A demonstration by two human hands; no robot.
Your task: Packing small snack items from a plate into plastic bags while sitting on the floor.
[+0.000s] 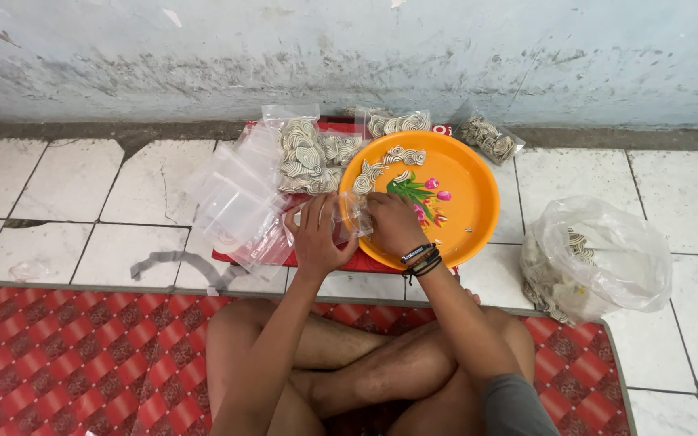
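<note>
A small clear plastic pouch sat between the two hands at the near-left rim of the orange tray, its mouth seemingly turned toward the right hand. That hand lay over the tray's edge, fingers curled at the pouch opening; whether it pinched anything could not be told. The left hand gripped the pouch from the left. Striped coiled pieces lay on the tray's far side, well beyond both hands. Empty pouches were heaped to the left, filled ones behind, and a large bag stood right.
</note>
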